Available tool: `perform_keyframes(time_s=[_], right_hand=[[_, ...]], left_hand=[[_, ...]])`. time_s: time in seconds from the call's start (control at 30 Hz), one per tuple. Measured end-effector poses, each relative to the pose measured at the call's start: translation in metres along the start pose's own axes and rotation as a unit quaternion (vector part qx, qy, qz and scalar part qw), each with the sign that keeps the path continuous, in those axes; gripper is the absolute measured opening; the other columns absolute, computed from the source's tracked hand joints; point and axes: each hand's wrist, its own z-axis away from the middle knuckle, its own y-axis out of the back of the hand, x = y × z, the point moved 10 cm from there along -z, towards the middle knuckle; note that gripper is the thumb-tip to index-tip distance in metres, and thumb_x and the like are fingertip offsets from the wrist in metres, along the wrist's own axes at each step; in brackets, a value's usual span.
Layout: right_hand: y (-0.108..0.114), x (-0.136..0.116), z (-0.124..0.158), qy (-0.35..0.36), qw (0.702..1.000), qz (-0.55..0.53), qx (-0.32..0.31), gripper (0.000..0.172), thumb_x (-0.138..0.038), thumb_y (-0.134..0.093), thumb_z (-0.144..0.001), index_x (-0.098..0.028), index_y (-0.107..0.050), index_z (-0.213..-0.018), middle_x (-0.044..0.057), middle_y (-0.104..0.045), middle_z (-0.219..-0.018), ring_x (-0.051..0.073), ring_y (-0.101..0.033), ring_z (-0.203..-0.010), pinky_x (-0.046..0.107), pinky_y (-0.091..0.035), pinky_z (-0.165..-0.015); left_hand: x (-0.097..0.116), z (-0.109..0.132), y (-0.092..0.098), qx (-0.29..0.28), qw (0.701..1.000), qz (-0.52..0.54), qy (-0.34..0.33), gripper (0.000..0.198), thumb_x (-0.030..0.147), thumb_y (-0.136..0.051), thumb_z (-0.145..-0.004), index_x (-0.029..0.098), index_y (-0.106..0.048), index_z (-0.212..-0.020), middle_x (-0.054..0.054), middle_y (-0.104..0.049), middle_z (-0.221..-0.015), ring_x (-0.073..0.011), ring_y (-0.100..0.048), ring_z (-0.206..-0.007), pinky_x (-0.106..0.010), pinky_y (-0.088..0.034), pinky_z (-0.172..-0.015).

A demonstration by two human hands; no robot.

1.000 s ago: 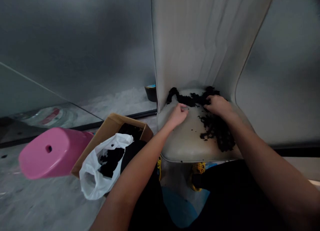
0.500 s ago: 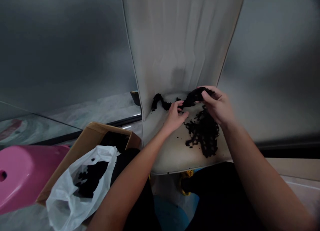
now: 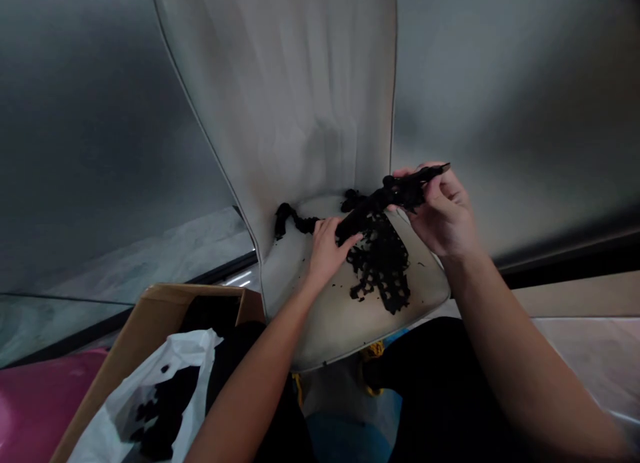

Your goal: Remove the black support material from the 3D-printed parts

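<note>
A long ragged black strip point(image 3: 367, 209) slants across the seat of a pale padded chair point(image 3: 280, 303). My left hand point(image 3: 326, 251) is closed around its lower part, just above the seat. Its upper end is pinched in my right hand point(image 3: 443, 213), which is higher and to the right. Under the strip, a flat black piece full of holes point(image 3: 387, 266) lies on the seat. A twisted black length point(image 3: 283, 217) lies left of my left hand; whether it joins the strip is hidden. A small black clump point(image 3: 353, 199) sits near the backrest.
On the left, a white plastic bag point(image 3: 107, 409) holding black scraps leans in an open cardboard box point(image 3: 145, 316). A pink plastic stool point(image 3: 50, 396) stands beside the box. Shiny grey panels point(image 3: 520, 103) flank the chair. Small black crumbs dot the seat.
My right hand has raised its end of the strip, which now looks straighter. My left hand has closed on the lower part. The view has turned, shifting the chair leftward.
</note>
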Motion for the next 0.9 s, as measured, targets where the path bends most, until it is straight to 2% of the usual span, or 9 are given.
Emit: perform_keyframes(time_s=[0.07,0.2,0.27,0.33,0.43,0.57,0.73,0.83,0.9], right_hand=[[0.015,0.003,-0.007,0.028,0.999,-0.023,0.026,0.044,-0.068,-0.086,-0.089,-0.032,-0.065,-0.103,0.005,-0.079,-0.114,0.022,-0.074,-0.089,0.033,-0.055,-0.061],[0.048,0.01,-0.02,0.102,0.988,0.042,0.105,0.047,-0.07,-0.085,-0.092,-0.028,-0.063,-0.092,-0.001,-0.067,-0.083,0.017,-0.068,-0.075,0.031,-0.052,-0.065],[0.062,0.013,-0.022,0.14,0.972,0.109,0.153,0.049,-0.071,-0.082,-0.094,-0.027,-0.062,-0.09,-0.003,-0.06,-0.075,0.017,-0.066,-0.072,0.031,-0.05,-0.064],[0.066,0.019,-0.024,0.149,0.964,0.142,0.169,0.047,-0.072,-0.076,-0.098,-0.027,-0.061,-0.092,-0.003,-0.058,-0.074,0.018,-0.066,-0.072,0.031,-0.048,-0.062],[0.056,0.033,-0.028,0.121,0.975,0.124,0.142,0.046,-0.072,-0.074,-0.099,-0.028,-0.06,-0.097,-0.002,-0.059,-0.075,0.019,-0.068,-0.074,0.031,-0.049,-0.061],[0.033,0.044,-0.029,0.059,0.991,0.069,0.103,0.055,-0.074,-0.086,-0.087,-0.03,-0.059,-0.105,-0.003,-0.061,-0.076,0.023,-0.074,-0.077,0.034,-0.055,-0.064],[0.005,0.046,-0.025,0.016,0.998,0.025,0.064,0.06,-0.074,-0.092,-0.08,-0.031,-0.057,-0.104,-0.004,-0.06,-0.074,0.027,-0.079,-0.09,0.035,-0.058,-0.066],[-0.022,0.053,-0.019,-0.021,1.0,-0.001,0.02,0.061,-0.073,-0.094,-0.079,-0.031,-0.056,-0.104,-0.006,-0.058,-0.071,0.023,-0.074,-0.079,0.033,-0.055,-0.064],[-0.041,0.056,-0.014,-0.037,0.999,-0.011,-0.006,0.064,-0.073,-0.096,-0.076,-0.031,-0.057,-0.105,-0.007,-0.057,-0.071,0.019,-0.067,-0.07,0.033,-0.054,-0.064]], left_hand=[[-0.007,-0.002,0.003,0.011,1.0,-0.008,0.025,0.037,0.032,-0.096,-0.087,0.024,-0.061,-0.097,-0.005,-0.067,-0.107,-0.0299,-0.06,-0.116,-0.04,-0.049,-0.106],[-0.018,-0.011,0.005,-0.009,0.998,0.012,0.063,0.047,0.032,-0.097,-0.083,0.024,-0.051,-0.091,0.002,-0.061,-0.092,-0.0204,-0.063,-0.094,-0.032,-0.049,-0.091],[-0.018,-0.014,0.005,-0.042,0.996,0.03,0.068,0.042,0.033,-0.094,-0.086,0.024,-0.053,-0.092,0.003,-0.063,-0.089,-0.0181,-0.065,-0.087,-0.03,-0.05,-0.085],[-0.017,-0.016,0.007,-0.068,0.994,0.037,0.072,0.031,0.035,-0.088,-0.092,0.023,-0.059,-0.094,0.001,-0.067,-0.091,-0.0184,-0.068,-0.087,-0.03,-0.052,-0.084],[-0.015,-0.018,0.016,-0.079,0.994,0.026,0.069,0.02,0.036,-0.082,-0.096,0.023,-0.067,-0.096,-0.003,-0.075,-0.102,-0.0224,-0.072,-0.102,-0.035,-0.055,-0.095],[-0.017,-0.019,0.032,-0.049,0.997,-0.009,0.054,0.014,0.028,-0.08,-0.097,0.025,-0.07,-0.104,-0.006,-0.076,-0.116,-0.0273,-0.071,-0.121,-0.044,-0.054,-0.111],[-0.018,-0.015,0.038,-0.022,0.998,-0.048,0.032,0.052,0.009,-0.084,-0.085,0.026,-0.066,-0.131,-0.01,-0.071,-0.13,-0.032,-0.068,-0.13,-0.056,-0.05,-0.121],[0.003,-0.012,0.027,-0.041,0.998,-0.026,-0.028,0.069,0.02,-0.095,-0.081,0.028,-0.063,-0.141,-0.012,-0.061,-0.157,-0.034,-0.055,-0.153,-0.055,-0.043,-0.131],[0.024,-0.009,0.014,-0.086,0.99,0.074,-0.085,0.075,0.037,-0.098,-0.084,0.031,-0.059,-0.148,-0.01,-0.061,-0.162,-0.0311,-0.056,-0.154,-0.049,-0.046,-0.129]])
